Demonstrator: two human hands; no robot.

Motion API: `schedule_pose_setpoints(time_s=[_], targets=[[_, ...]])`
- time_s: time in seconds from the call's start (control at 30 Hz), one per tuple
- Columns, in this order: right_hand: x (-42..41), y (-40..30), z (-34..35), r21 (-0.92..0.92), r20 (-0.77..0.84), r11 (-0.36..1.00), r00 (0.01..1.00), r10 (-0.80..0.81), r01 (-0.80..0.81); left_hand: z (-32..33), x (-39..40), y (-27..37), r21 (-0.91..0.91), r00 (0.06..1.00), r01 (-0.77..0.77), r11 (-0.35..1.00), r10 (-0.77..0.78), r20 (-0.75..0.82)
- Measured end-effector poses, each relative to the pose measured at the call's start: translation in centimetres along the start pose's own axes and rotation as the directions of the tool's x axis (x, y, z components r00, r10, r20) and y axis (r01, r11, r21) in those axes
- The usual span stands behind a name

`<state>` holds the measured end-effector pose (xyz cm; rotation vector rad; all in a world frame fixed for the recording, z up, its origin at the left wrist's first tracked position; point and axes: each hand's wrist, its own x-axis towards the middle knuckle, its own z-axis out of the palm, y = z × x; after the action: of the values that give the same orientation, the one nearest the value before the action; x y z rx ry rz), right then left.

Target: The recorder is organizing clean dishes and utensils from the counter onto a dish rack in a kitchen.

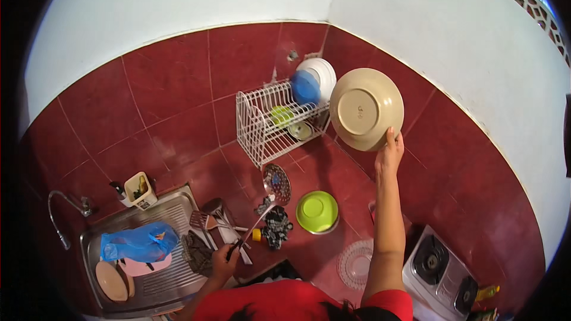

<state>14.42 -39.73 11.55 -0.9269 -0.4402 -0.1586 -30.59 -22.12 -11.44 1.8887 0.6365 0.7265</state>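
Observation:
My right hand [391,151] grips the rim of a beige plate [359,110], raised beside the dish rack with its underside facing me. The black handle of a metal skimmer [277,183] is in my left hand [224,259], and its perforated head points away over the counter. The white wire dish rack [263,156] stands against the tiled wall. It holds a white plate [328,76] and a blue dish [306,87] on top, with a green dish [281,116] and a small bowl [300,131] visible below.
A green bowl [317,211] sits upside down on the counter. Spatulas [204,221] and a dark cloth [196,253] lie by the steel sink [147,285], where a blue plastic bag [139,241] rests. To the right are a clear glass plate [354,265] and a gas stove [441,272].

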Motion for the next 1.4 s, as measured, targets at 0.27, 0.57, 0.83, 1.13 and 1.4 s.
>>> schedule_pose_setpoints(time_s=[0.27,0.57,0.83,1.13,1.4], targets=[[10.6,13.0,7.9,0.065,0.090,0.993,0.992,0.091,-0.097,-1.4,3.0,0.2,-0.001,0.982,0.063,0.998,-0.062,-0.177],[18.2,22.9,10.7,0.027,0.176,0.987,0.972,0.154,-0.161,0.8,6.2,-1.2,-0.036,0.921,0.123,0.992,-0.128,-0.368],[20.2,27.1,9.3,-0.054,0.179,0.974,0.958,0.224,-0.218,1.8,7.4,-1.0,-0.085,0.905,0.211,0.974,-0.227,-0.361],[20.3,30.6,8.4,-0.029,0.122,0.961,0.953,0.276,-0.275,2.2,8.5,0.5,-0.082,0.913,0.230,0.970,-0.244,-0.327],[20.1,32.3,9.4,-0.127,0.087,0.968,0.970,0.228,-0.216,2.9,9.1,0.0,-0.040,0.928,0.183,0.982,-0.186,-0.321]])
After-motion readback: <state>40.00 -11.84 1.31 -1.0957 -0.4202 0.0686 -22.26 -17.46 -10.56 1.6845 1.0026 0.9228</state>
